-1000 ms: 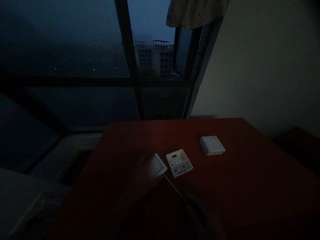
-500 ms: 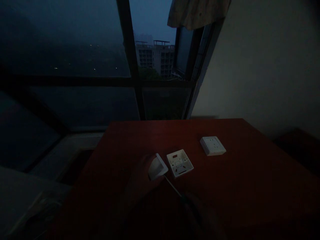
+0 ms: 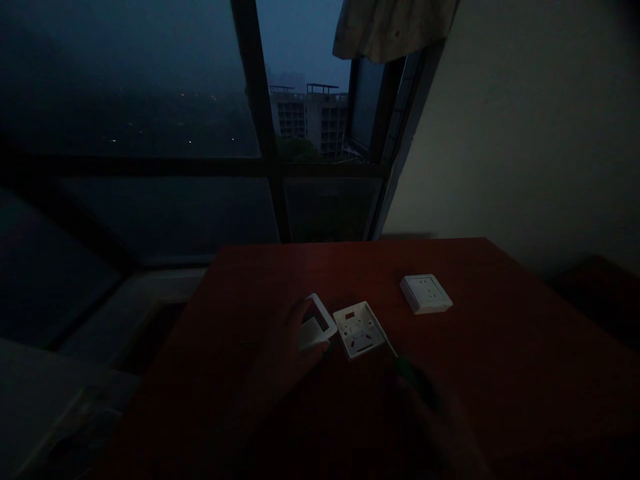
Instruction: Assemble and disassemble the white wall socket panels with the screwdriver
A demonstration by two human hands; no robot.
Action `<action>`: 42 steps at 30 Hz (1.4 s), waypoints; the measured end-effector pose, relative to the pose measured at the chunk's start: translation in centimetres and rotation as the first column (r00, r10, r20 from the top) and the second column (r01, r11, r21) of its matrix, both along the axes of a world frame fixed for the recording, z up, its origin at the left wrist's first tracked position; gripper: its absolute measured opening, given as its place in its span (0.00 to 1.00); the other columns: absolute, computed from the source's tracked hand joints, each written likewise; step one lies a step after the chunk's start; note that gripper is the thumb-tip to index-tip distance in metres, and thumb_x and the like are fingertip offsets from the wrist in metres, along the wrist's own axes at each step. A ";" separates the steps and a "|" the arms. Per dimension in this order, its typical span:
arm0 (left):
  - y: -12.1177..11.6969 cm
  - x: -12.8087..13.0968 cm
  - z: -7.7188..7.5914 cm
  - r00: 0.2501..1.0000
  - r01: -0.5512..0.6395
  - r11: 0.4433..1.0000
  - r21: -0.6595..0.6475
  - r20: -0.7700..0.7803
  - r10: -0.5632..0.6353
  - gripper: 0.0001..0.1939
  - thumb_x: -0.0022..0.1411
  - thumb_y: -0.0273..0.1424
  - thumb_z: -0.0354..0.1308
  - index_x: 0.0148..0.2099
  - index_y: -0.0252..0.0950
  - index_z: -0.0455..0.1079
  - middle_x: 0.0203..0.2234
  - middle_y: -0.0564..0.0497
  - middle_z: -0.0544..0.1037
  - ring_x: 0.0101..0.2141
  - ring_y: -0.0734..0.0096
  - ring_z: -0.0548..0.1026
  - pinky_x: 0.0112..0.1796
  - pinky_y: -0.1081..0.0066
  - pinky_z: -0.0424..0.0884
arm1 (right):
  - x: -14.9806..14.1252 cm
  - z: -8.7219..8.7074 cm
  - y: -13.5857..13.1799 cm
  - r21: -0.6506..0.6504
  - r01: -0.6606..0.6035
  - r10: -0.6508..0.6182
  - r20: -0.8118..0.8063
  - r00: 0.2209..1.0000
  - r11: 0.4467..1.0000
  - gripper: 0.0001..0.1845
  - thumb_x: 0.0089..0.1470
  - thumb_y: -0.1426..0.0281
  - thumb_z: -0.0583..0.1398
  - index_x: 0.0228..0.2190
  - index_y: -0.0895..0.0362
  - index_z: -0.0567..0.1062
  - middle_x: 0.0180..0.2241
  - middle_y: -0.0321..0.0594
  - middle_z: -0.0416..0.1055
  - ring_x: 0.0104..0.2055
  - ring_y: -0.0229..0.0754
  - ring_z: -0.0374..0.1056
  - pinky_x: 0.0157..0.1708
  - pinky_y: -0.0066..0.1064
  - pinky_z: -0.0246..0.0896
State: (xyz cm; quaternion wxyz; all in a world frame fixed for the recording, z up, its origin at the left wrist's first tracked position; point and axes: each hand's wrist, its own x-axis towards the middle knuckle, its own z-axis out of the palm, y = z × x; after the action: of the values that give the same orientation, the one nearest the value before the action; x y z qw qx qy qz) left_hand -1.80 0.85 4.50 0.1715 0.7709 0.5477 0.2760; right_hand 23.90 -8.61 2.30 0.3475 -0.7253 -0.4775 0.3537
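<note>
My left hand [image 3: 287, 357] is closed around a white socket faceplate [image 3: 311, 333], whose square outer frame [image 3: 327, 317] tilts away from the panel with a dark gap between them. Fingers hide part of it. Just right of it an open white wall box [image 3: 357, 330] lies on the table, its hollow side up. In my right hand [image 3: 433, 407] is a screwdriver [image 3: 411, 372] with a green handle. Its thin shaft points up and left, and the tip is by the box's right edge; whether they touch I cannot tell.
A complete white socket [image 3: 427, 293] lies farther back on the right of the reddish-brown table [image 3: 310, 267]. Dark window frames [image 3: 270, 143] stand behind the table, with a pale wall [image 3: 505, 140] to the right. The light is dim.
The screwdriver has moved right, away from the faceplate to the far side of the wall box. The faceplate's frame has tipped away from its panel, opening a gap.
</note>
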 end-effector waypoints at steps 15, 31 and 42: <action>2.9 -2.0 -0.2 0.993 -0.011 1.000 0.015 -0.116 0.013 0.32 0.56 0.38 0.59 0.61 0.40 0.54 0.57 0.45 0.60 0.58 0.54 0.58 0.56 0.56 0.58 | -0.1 -1.8 8.1 0.137 -0.108 0.103 0.043 0.994 0.985 0.14 0.49 0.60 0.56 0.35 0.55 0.70 0.34 0.42 0.75 0.36 0.48 0.71 0.36 0.35 0.64; 9.8 -2.9 -1.6 0.962 0.166 0.983 -0.077 -0.208 -0.179 0.34 0.54 0.36 0.60 0.61 0.36 0.56 0.57 0.42 0.62 0.57 0.54 0.60 0.54 0.57 0.58 | -0.9 -2.2 6.7 0.127 -0.066 0.067 -0.002 0.998 0.990 0.19 0.50 0.58 0.55 0.41 0.56 0.70 0.39 0.43 0.75 0.41 0.49 0.71 0.40 0.36 0.64; 7.6 -2.5 0.3 0.983 0.081 0.997 -0.019 -0.162 -0.083 0.27 0.58 0.34 0.56 0.59 0.38 0.57 0.57 0.45 0.63 0.57 0.56 0.60 0.56 0.56 0.57 | -1.1 -1.5 6.2 0.137 -0.065 0.074 -0.059 0.996 0.988 0.20 0.52 0.58 0.54 0.43 0.57 0.69 0.41 0.45 0.74 0.41 0.49 0.69 0.42 0.37 0.63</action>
State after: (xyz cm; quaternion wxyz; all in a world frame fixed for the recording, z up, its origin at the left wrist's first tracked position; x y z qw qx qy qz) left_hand -4.35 8.48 4.78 0.1420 0.8118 0.5294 0.2014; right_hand 22.77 -2.43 0.81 0.3984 -0.6713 -0.5141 0.3555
